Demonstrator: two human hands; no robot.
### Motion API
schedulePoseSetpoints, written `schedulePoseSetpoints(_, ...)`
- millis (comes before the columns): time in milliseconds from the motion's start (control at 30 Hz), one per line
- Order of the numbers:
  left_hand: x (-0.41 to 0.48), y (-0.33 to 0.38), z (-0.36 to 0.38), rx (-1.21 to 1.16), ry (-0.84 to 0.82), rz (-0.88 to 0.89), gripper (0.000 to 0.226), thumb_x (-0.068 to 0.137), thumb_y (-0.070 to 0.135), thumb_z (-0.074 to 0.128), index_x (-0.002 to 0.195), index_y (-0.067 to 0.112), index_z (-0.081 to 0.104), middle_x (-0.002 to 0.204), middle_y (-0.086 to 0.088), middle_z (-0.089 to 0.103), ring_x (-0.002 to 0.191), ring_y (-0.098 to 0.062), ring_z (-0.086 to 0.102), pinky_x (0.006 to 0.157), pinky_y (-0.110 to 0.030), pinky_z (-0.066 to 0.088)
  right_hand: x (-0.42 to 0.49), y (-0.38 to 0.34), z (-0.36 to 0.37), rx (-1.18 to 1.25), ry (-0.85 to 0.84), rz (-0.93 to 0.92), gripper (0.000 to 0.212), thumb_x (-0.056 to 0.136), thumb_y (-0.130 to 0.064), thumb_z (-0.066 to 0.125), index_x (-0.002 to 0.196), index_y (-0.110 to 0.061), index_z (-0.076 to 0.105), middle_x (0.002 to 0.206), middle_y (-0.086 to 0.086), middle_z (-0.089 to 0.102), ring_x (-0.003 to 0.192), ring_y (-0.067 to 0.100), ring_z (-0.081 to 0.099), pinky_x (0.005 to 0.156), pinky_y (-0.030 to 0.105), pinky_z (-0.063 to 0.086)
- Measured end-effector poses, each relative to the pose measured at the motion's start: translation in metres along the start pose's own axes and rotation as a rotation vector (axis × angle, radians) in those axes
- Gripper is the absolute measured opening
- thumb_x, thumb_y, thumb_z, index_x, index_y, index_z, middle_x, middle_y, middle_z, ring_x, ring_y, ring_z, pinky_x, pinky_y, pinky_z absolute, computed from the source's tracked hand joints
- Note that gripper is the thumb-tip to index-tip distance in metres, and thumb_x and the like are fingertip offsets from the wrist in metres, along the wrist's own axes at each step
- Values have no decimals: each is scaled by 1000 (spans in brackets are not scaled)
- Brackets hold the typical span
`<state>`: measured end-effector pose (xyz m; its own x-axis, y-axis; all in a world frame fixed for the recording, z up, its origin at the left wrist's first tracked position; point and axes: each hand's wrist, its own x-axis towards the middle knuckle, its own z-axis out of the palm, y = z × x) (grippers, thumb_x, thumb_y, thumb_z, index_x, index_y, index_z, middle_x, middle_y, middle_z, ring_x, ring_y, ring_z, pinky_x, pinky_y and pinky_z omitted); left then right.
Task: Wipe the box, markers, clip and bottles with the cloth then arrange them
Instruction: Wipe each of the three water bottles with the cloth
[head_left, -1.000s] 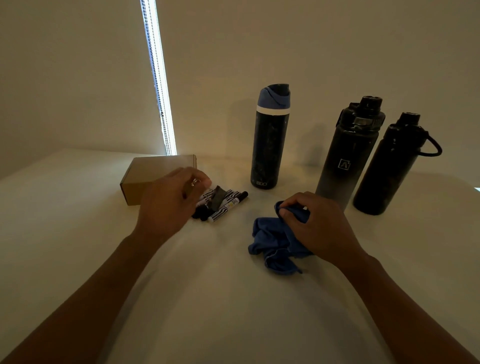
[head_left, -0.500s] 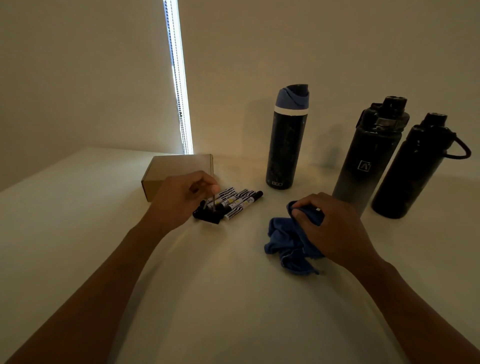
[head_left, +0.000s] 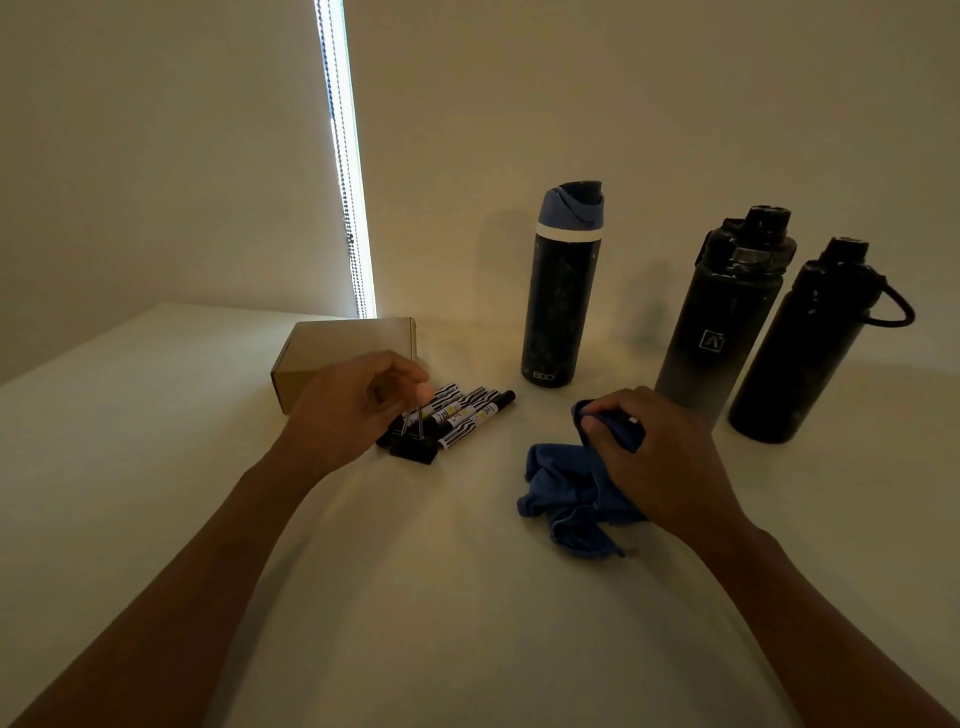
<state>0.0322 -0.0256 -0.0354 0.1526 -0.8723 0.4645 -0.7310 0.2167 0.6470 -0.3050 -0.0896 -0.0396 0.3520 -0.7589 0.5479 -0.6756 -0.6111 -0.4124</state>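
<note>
Since the earlier frame you are tipping the clip (head_left: 414, 446) upright, left hand (head_left: 347, 407) pinching its wire handles beside the markers (head_left: 460, 413), while right hand (head_left: 655, 457), gripping the cloth (head_left: 563, 491), is waiting rightward.

A dim room, lit mainly by a narrow vertical strip of daylight (head_left: 345, 156) where a blind or curtain stops short of the window edge; a beaded cord (head_left: 337, 156) hangs along the bright gap. Plain, pale walls (head_left: 623, 93) fill the upper half of the view, meeting in a corner near the strip, the left wall (head_left: 130, 156) in deeper shade. Below them spreads a smooth white table (head_left: 415, 597), its far left edge running back towards the light. A warm yellowish glow falls across the middle of the tabletop, fading to grey nearer the camera and at the sides.
</note>
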Motion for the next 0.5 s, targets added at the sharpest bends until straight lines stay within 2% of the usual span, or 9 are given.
schedulePoseSetpoints(100, 0, 5, 4, 8, 51, 13, 18, 88, 47, 79, 103, 39, 71, 98, 24, 73, 96, -2, 69, 92, -37, 59, 1, 1, -2, 5, 14, 19, 14, 93, -38, 64, 105, -32, 67, 98, -19, 64, 89, 1, 58, 80, 23, 52)
schedulePoseSetpoints(167, -1, 14, 6, 56, 90, 49, 25, 86, 56, 74, 105, 41, 69, 100, 23, 70, 99, -3, 66, 89, -36, 58, 1, -2, -4, 41, 18, 26, 11, 92, -40, 66, 101, -34, 65, 96, -20, 64, 89, -1, 59, 77, 19, 51)
schedulePoseSetpoints(267, -3, 32, 14, 143, 140, 143, 34, 88, 63, 67, 113, 39, 69, 105, 29, 63, 103, -1, 58, 85, -26, 54, 0, -7, -5, 76, -18, 44, 11, 91, -46, 66, 97, -37, 62, 91, -22, 65, 87, -3, 60, 72, 12, 49)
schedulePoseSetpoints(400, 0, 56, 29, 75, 118, 130, 31, 91, 56, 70, 117, 39, 68, 110, 25, 65, 103, 3, 59, 81, -18, 50, -1, -7, -4, 11, -12, 56, 16, 91, -54, 63, 95, -39, 59, 90, -22, 61, 81, -4, 58, 65, 10, 46)
schedulePoseSetpoints(500, 8, 68, 39, 5, 92, 119, 28, 92, 48, 73, 118, 37, 68, 109, 22, 68, 101, 2, 62, 77, -15, 50, 1, -4, -5, 6, 22, 54, 17, 92, -56, 58, 102, -41, 58, 97, -23, 57, 82, -4, 58, 67, 13, 50)
